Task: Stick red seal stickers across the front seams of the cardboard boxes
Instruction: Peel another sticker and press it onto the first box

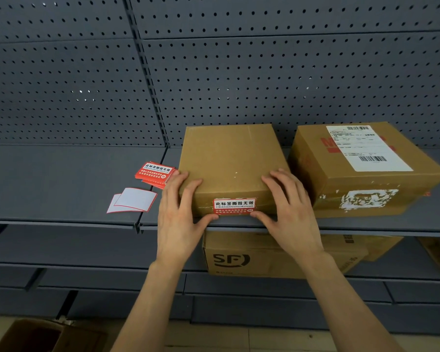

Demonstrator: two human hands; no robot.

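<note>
A plain cardboard box (229, 158) sits on the grey shelf (61, 179), with a red seal sticker (234, 206) stuck on its front face over the seam. My left hand (181, 214) grips the box's front left corner, fingers on top and thumb under the sticker's left end. My right hand (287, 212) holds the front right part the same way, thumb at the sticker's right end. A small stack of red seal stickers (154, 174) lies on the shelf left of the box.
Two white peeled backing papers (132, 200) lie near the shelf's front edge. A second cardboard box (366, 171) with a shipping label stands to the right. An SF-marked box (252, 255) sits on the lower shelf. An open carton (31, 336) is on the floor.
</note>
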